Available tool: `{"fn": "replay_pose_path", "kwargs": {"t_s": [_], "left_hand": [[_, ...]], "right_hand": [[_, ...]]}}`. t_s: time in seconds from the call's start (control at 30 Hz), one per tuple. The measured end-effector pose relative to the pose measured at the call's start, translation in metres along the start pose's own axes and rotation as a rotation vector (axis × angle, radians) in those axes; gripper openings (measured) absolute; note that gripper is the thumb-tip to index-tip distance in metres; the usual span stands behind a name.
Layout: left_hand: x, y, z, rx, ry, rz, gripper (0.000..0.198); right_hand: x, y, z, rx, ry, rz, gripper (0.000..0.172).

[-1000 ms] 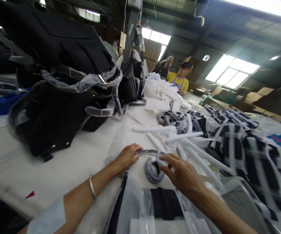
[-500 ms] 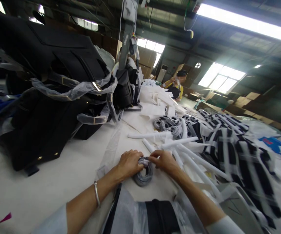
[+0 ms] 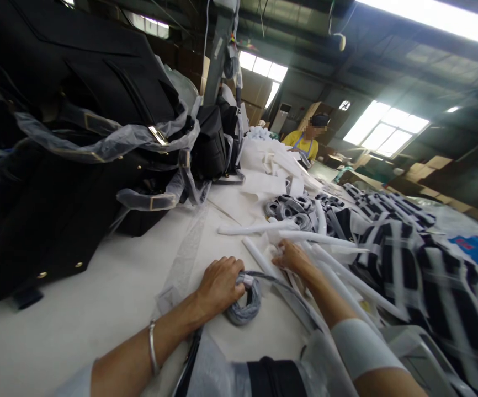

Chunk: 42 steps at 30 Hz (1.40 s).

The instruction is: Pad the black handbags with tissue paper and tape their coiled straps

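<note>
My left hand (image 3: 221, 284) is closed on the upper side of a coiled grey strap (image 3: 245, 310) in clear wrapping, which rests on the white table. A loose end of the strap runs right from the coil, past my right forearm. My right hand (image 3: 292, 256) is up among white tubes (image 3: 259, 259) and crumpled white wrapping, fingers curled down; what they grip is hidden. Nearest to me lies a black bag part (image 3: 270, 377) under plastic film.
Black bags (image 3: 57, 193) with wrapped straps are piled on the left. More coiled straps (image 3: 291, 209) lie farther up the table. Black pieces with white strips (image 3: 392, 264) cover the right side. A person in yellow (image 3: 303, 144) works at the far end.
My right hand has let go of the coil and moved forward and right to the white tubes. The strap's loose end now stretches out to the right. My left hand stays on the coil.
</note>
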State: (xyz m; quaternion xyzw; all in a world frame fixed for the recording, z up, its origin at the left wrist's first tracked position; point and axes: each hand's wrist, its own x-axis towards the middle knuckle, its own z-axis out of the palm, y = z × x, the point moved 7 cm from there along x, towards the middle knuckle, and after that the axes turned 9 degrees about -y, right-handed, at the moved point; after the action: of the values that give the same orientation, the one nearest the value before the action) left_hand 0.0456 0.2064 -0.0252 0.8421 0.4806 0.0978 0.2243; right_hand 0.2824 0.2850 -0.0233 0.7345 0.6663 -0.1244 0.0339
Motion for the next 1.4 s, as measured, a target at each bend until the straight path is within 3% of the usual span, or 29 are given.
{"fn": "replay_pose_path", "kwargs": {"t_s": [0.13, 0.3, 0.47, 0.6, 0.67, 0.77, 0.87, 0.97, 1.07, 1.2, 1.4], "left_hand": [[0.001, 0.0, 0.001, -0.005, 0.005, 0.004, 0.02], [0.002, -0.001, 0.001, -0.008, 0.01, 0.004, 0.02], [0.001, -0.001, 0.001, -0.008, 0.011, 0.005, 0.018], [0.001, -0.001, 0.002, -0.008, 0.011, 0.004, 0.017], [0.001, -0.001, 0.002, -0.009, 0.011, 0.009, 0.017], [0.001, -0.001, 0.002, -0.009, 0.012, 0.011, 0.018], [0.001, -0.001, 0.001, -0.006, 0.013, 0.009, 0.017], [0.001, 0.0, 0.001, -0.006, 0.015, 0.015, 0.018], [0.002, 0.0, 0.002, -0.008, 0.016, 0.014, 0.018], [0.001, -0.001, 0.002, -0.01, 0.016, 0.017, 0.018], [0.001, 0.0, 0.002, -0.013, 0.015, 0.019, 0.018]], "right_hand": [[0.007, 0.003, 0.006, 0.008, -0.052, 0.046, 0.046], [-0.002, 0.004, -0.009, -0.038, -0.016, 0.068, 0.012], [-0.021, 0.029, -0.054, -0.195, 0.182, 0.13, 0.024], [-0.03, 0.04, -0.065, -0.255, 0.221, 0.171, 0.031], [-0.033, 0.033, -0.066, -0.249, 0.255, 0.163, 0.04], [-0.038, 0.004, -0.063, -0.096, 0.307, -0.005, 0.045], [-0.042, -0.026, -0.048, 0.041, 0.219, -0.173, 0.028], [-0.042, -0.036, -0.025, 0.029, 0.054, -0.163, 0.013], [-0.035, -0.023, -0.01, 0.0, -0.037, -0.049, 0.005], [-0.021, 0.004, -0.002, 0.022, -0.107, 0.09, 0.02], [-0.013, 0.016, 0.005, 0.243, -0.201, 0.12, 0.015]]}}
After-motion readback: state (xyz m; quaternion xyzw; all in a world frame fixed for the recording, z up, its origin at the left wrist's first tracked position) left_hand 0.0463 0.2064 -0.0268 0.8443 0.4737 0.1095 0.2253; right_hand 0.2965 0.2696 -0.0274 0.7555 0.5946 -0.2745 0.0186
